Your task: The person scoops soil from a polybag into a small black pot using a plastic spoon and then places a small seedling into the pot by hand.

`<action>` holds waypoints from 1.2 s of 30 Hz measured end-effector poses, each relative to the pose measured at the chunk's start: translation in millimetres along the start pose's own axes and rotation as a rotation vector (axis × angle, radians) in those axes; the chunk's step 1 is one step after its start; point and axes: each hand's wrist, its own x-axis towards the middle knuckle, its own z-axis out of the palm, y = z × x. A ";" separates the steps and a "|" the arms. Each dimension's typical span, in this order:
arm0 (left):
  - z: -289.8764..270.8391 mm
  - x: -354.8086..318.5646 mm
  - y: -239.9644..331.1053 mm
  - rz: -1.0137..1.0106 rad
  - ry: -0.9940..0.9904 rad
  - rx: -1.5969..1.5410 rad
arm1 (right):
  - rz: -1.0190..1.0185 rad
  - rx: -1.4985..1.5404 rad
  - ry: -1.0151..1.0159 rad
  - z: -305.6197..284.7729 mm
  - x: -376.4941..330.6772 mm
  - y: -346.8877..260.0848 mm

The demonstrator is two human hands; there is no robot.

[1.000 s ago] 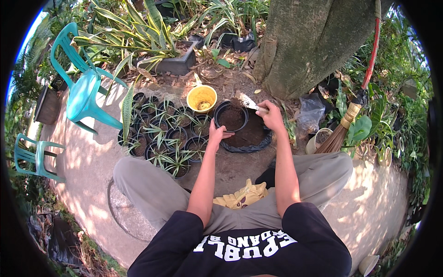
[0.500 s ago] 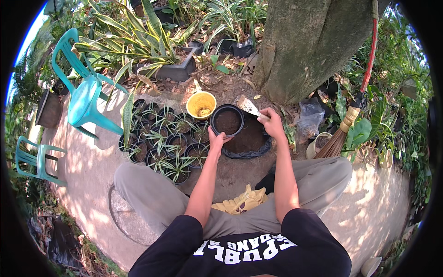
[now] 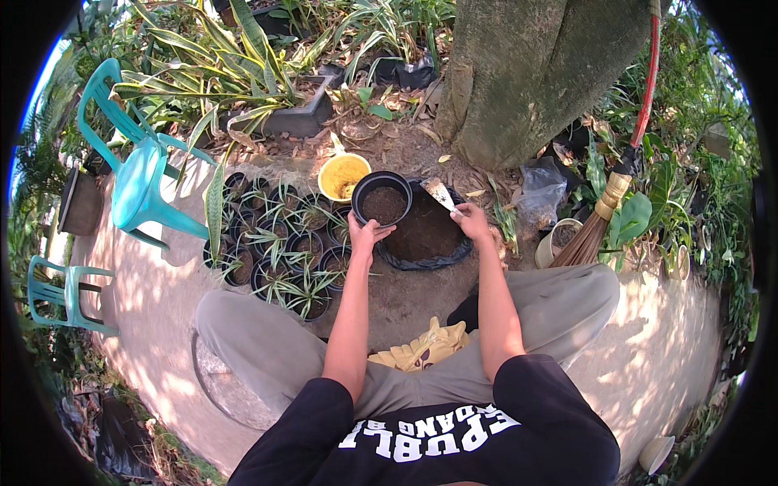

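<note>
A round black plastic pot with dark soil inside is held by my left hand, whose fingers grip its near side. My right hand is closed on the handle of a small trowel; its pale blade is smeared with soil and points up and to the left. Below both lies an open black plastic bag of dark soil. The trowel is apart from the pot, over the bag's far right part. Just behind the pot stands a yellow dipper with some yellowish-brown matter inside.
Several small black pots with spiky plants crowd the ground to the left. Yellow gloves lie between my legs. Two green chairs stand far left. A tree trunk, a stick broom and a cream pot are at the right.
The pot has shifted slightly left in my left hand. My right hand has drawn the trowel a little nearer and away from the pot, widening the gap. The view has shifted slightly.
</note>
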 end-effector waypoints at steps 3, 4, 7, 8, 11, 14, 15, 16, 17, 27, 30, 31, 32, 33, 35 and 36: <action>3.8 1.0 6.5 0.017 -0.024 0.007 | 0.150 -0.150 0.083 5.7 2.5 45.5; 6.8 0.7 7.6 0.012 -0.033 0.012 | 0.205 -0.212 0.110 6.3 1.5 58.9; -1.0 -2.9 9.4 0.004 -0.021 0.038 | 0.298 -0.447 0.082 19.0 -13.3 72.0; -5.4 -4.4 8.7 0.003 -0.010 0.050 | 0.323 -0.524 0.063 24.9 -20.8 70.4; 4.9 -1.8 0.7 0.004 -0.062 0.065 | 0.453 -0.580 0.160 19.6 -23.6 101.9; -4.9 -1.0 -6.4 -0.001 -0.054 0.070 | 0.479 -0.590 0.190 37.2 -37.5 89.6; -3.0 -0.7 -7.3 -0.006 -0.057 0.069 | 0.475 -0.569 0.219 39.3 -38.1 89.5; -1.4 -0.9 -8.5 -0.010 -0.057 0.065 | 0.470 -0.549 0.246 40.3 -38.3 89.5; 0.0 -1.5 -10.0 -0.014 -0.055 0.061 | 0.451 -0.542 0.256 40.9 -38.4 89.5; -13.5 8.3 -12.3 -0.022 -0.018 0.026 | 0.313 -0.471 0.290 67.6 -21.2 79.2; -17.6 11.0 -11.9 -0.024 -0.008 0.039 | 0.298 -0.470 0.332 70.0 -10.6 82.8; -19.5 11.6 -11.5 -0.021 -0.006 0.031 | 0.313 -0.461 0.328 70.9 -6.9 82.1; -21.3 12.2 -11.1 -0.018 -0.004 0.024 | 0.329 -0.451 0.325 71.9 -3.3 81.4; -21.5 12.4 -10.2 -0.015 -0.003 0.014 | 0.310 -0.447 0.317 72.4 0.5 81.1; -22.4 11.5 -8.8 -0.011 0.000 0.007 | 0.333 -0.419 0.322 74.7 7.9 80.6; -22.5 10.9 -7.3 -0.008 0.001 0.003 | 0.344 -0.404 0.325 76.4 11.5 80.3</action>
